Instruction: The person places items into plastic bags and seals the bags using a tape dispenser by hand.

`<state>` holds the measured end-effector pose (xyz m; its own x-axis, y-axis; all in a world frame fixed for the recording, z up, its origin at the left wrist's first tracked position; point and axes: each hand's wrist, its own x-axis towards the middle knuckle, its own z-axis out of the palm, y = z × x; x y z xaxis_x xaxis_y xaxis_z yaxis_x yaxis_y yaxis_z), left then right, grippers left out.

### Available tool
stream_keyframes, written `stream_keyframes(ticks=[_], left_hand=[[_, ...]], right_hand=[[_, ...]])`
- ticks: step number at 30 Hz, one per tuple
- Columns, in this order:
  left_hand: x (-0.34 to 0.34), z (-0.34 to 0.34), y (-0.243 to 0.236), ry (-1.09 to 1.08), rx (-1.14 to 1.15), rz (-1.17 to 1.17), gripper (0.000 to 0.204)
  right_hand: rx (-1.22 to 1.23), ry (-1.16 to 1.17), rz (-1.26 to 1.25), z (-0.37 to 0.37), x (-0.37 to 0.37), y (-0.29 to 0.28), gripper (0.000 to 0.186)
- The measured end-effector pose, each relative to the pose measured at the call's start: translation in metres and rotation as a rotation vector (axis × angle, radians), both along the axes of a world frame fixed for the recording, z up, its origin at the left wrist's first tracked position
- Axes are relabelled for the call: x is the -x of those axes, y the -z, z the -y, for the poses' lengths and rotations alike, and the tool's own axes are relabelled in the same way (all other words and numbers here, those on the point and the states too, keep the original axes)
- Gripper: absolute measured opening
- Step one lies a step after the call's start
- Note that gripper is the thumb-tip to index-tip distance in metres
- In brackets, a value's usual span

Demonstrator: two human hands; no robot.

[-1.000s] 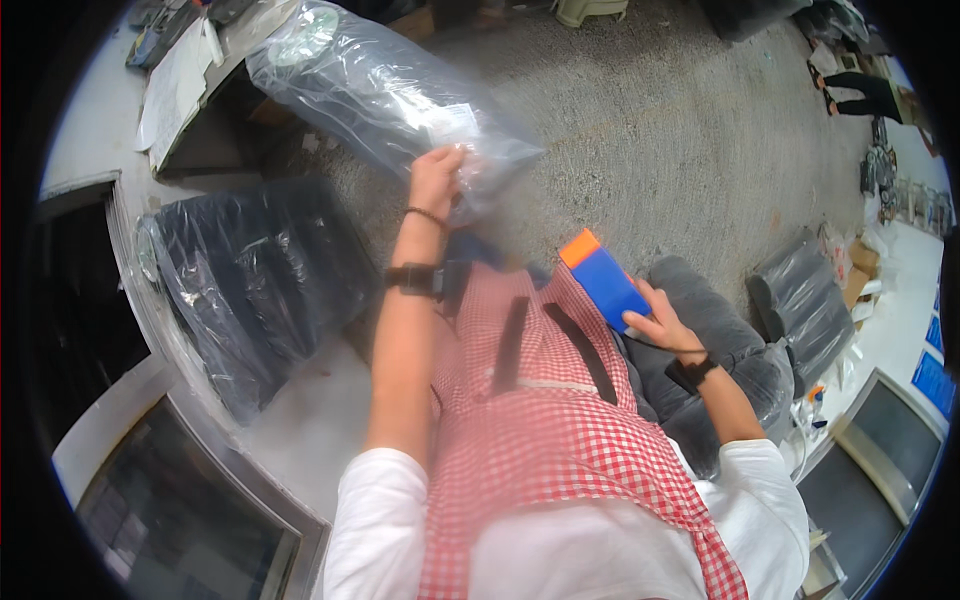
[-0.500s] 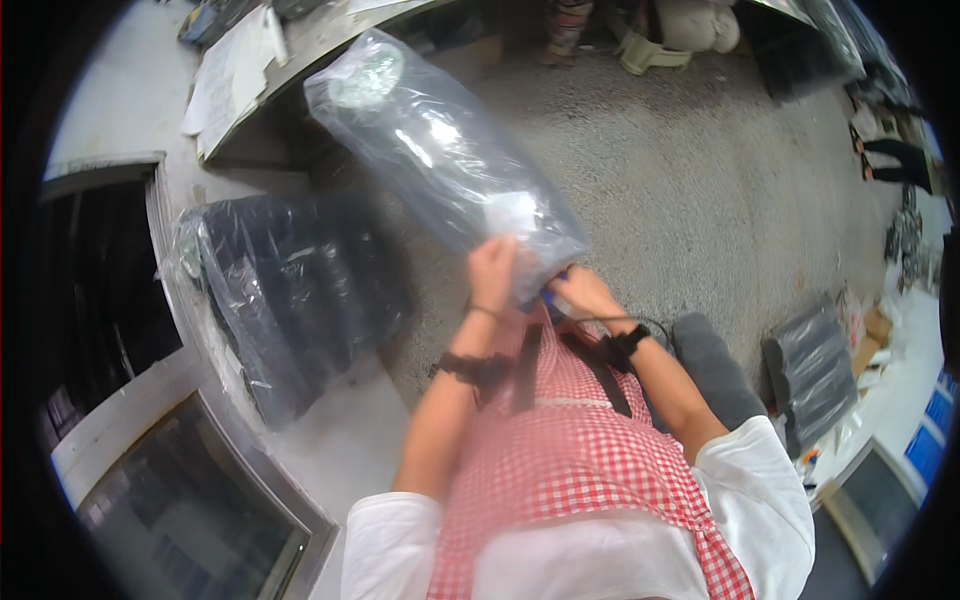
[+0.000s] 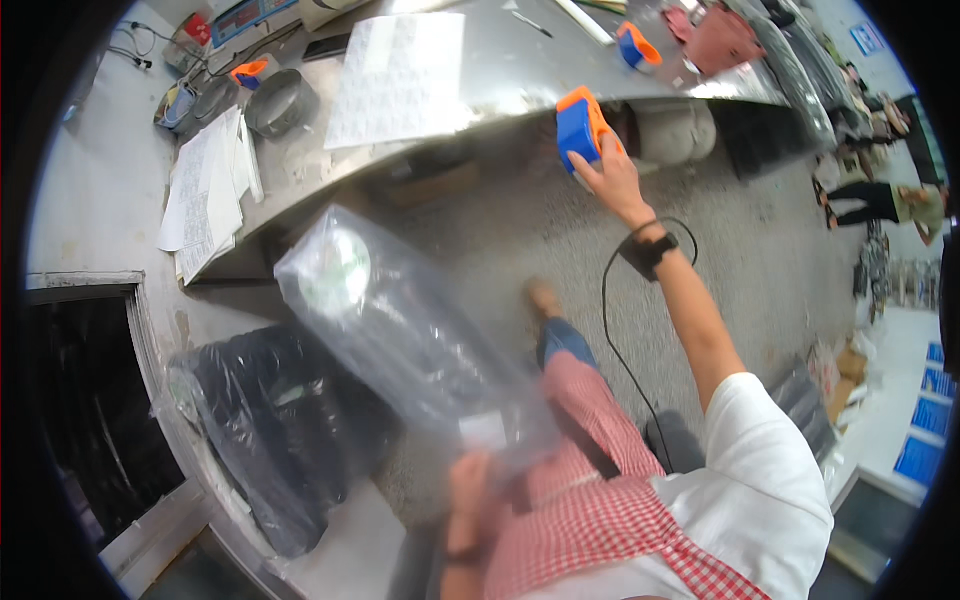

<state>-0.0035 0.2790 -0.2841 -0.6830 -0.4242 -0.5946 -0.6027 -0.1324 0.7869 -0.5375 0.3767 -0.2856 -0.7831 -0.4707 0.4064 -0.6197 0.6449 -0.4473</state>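
My right hand [image 3: 612, 178] is stretched out toward the metal table, its fingers closed round a blue and orange tape dispenser [image 3: 577, 128]. Close to my apron, my left hand [image 3: 472, 484] is a blurred fist gripping the near end of a long dark roll in a clear plastic bag [image 3: 420, 320]. This roll slants away from me to the left, with a round whitish patch on its far end and a white label near my fist.
The metal table [image 3: 290, 172] carries papers [image 3: 398, 78], a round dark tin [image 3: 282, 103] and another blue and orange dispenser [image 3: 638, 47]. Several plastic-wrapped dark rolls [image 3: 270, 430] lie at the left. A person [image 3: 870, 203] stands at the far right.
My right hand has left the bag's near end and swung forward and up to the table's edge with the tape dispenser. The bagged roll and my left hand have moved lower in view.
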Motion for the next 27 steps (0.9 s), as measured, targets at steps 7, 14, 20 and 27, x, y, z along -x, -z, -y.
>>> stream_keyframes(ticks=[7, 14, 20, 27], left_hand=[[0.001, -0.042, 0.008, -0.347, -0.003, 0.303, 0.017], [0.147, 0.029, -0.065, -0.273, 0.811, 0.566, 0.062], [0.27, 0.104, 0.035, -0.335, 1.037, 0.832, 0.061], [0.233, -0.039, 0.004, -0.33, 0.669, 0.934, 0.071]], right_hand=[[-0.391, -0.072, 0.029, 0.143, 0.209, 0.12, 0.056], [-0.135, -0.687, 0.036, 0.176, 0.056, 0.013, 0.05], [-0.022, -1.794, -0.052, 0.288, -0.163, 0.028, 0.039], [-0.331, -1.55, -0.279, 0.413, -0.099, 0.043, 0.054]])
